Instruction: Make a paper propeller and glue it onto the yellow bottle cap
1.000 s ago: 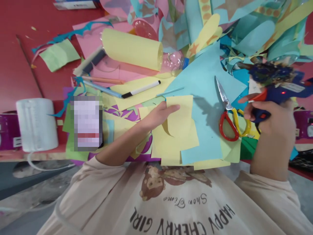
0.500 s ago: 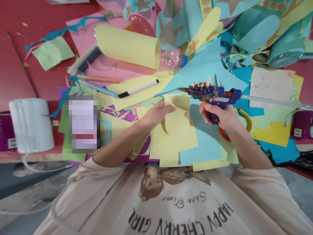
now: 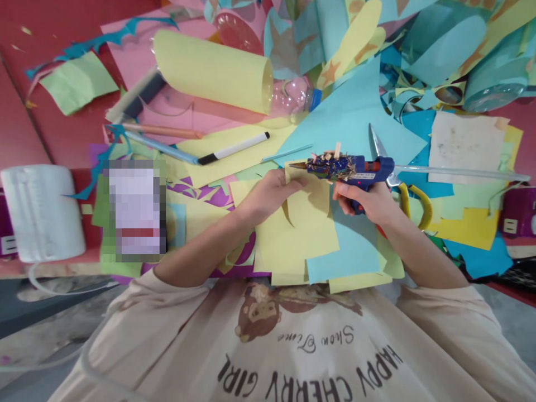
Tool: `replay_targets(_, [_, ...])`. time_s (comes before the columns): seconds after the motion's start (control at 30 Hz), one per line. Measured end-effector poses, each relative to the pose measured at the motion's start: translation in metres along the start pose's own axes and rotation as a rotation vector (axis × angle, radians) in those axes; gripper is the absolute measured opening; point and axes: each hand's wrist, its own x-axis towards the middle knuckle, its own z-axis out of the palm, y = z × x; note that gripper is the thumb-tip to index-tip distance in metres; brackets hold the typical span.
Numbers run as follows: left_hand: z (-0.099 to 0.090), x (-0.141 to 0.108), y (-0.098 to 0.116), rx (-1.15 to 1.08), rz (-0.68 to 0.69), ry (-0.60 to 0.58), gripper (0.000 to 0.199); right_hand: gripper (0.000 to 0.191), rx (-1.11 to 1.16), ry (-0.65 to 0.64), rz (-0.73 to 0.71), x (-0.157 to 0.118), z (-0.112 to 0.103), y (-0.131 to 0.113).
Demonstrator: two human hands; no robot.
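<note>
My right hand (image 3: 363,200) is wrapped round the handle of a blue hot glue gun (image 3: 355,170), whose barrel is crusted with scraps. A long clear glue stick (image 3: 456,172) runs out of its back end. The nozzle points left, over the top edge of a pale yellow sheet of paper (image 3: 307,223). My left hand (image 3: 274,190) pinches that sheet near its upper left corner, thumb on top and fingers partly hidden. Beneath lies a light blue sheet (image 3: 355,251). Scissors with yellow handles (image 3: 422,206) lie behind my right hand, blade up.
A bottle wrapped in yellow paper (image 3: 218,70) lies beyond my hands, near a black-and-white marker (image 3: 234,148). On the left are a blurred-out phone-like object (image 3: 136,209) and a white box-shaped thing (image 3: 44,212) with a cable. Paper-decorated bottles (image 3: 494,84) crowd the far right.
The glue gun has moved left and slightly down in my right hand, its nozzle now over the yellow sheet's top edge. My left hand keeps its pinch. The view has shifted slightly.
</note>
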Motion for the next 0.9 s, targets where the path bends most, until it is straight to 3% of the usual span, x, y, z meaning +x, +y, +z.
replay_targets(0.4, [-0.0002,0.0019,-0.0005,0.073,0.048,-0.015,0.024,0.026,-0.028,-0.006,0.055,-0.0004,0.0015,-0.0028])
replay_targets(0.9, [0.0001,0.0007,-0.0011,-0.013,0.067,-0.019,0.027,0.023,-0.019,0.004,0.037,0.0004,0.0005,-0.0018])
